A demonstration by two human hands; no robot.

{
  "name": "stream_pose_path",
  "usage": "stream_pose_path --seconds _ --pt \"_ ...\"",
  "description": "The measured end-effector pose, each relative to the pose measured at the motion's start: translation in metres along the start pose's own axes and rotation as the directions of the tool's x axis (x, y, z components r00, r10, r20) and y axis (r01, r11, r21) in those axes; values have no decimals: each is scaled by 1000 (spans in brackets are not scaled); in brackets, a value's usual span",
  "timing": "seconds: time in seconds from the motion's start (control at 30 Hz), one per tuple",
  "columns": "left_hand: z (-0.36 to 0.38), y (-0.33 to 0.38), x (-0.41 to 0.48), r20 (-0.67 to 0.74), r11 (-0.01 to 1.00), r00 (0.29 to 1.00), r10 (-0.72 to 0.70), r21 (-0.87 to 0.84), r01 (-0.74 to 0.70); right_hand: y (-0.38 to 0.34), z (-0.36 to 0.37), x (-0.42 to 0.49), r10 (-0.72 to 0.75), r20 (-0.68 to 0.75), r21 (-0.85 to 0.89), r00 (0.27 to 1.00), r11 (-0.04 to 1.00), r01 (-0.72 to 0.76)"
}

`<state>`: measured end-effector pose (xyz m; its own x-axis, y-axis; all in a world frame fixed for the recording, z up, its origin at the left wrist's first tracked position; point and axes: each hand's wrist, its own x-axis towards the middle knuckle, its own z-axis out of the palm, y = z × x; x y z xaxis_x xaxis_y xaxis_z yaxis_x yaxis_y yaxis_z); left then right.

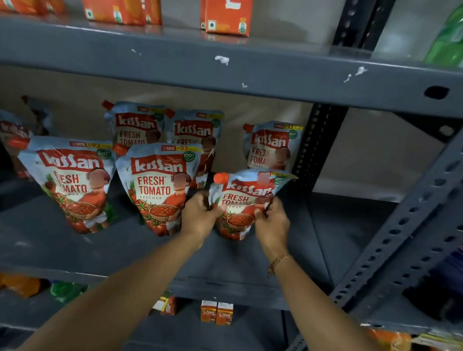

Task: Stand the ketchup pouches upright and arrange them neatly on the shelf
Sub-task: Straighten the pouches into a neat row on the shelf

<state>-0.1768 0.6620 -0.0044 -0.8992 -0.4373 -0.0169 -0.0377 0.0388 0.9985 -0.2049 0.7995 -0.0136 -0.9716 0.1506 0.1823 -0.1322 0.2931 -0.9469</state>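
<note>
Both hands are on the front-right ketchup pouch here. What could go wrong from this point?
1. The held pouch leans, gripped by the left hand and right hand at its sides; released like this, it may flop over.
2. It sits close to the middle front pouch; straightening it could nudge that one.
3. The back-right pouch stands just behind and might get knocked.
</note>
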Motion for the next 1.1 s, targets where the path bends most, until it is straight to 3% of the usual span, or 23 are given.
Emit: stream_pose_path --seconds 0.1,0.2,0.27,0.47,0.73,0.93,1.1 --pt "-2 -4 3 -19 999 1000 17 -36 -17 -5 -2 7 60 122 272 991 958 -91" --pt "-4 3 6 43 982 996 80 -177 -72 -24 -5 24 120 159 661 980 725 -196" --pt "-1 10 7 43 965 993 108 -244 -94 -36 -4 32 157 178 742 971 627 -238" --pt "16 29 16 35 906 998 53 -422 -34 -52 -4 30 203 143 827 969 513 -229" --pt "51 35 12 158 910 987 6 -411 61 -43 -34 44 267 -95 798 959 596 -87" --pt "61 38 6 196 916 980 -40 -384 114 -33 -40 48 294 -177 726 939 683 -77" --pt "53 40 0 207 892 973 -105 -414 184 -32 -34 31 368 -245 727 897 681 -81"
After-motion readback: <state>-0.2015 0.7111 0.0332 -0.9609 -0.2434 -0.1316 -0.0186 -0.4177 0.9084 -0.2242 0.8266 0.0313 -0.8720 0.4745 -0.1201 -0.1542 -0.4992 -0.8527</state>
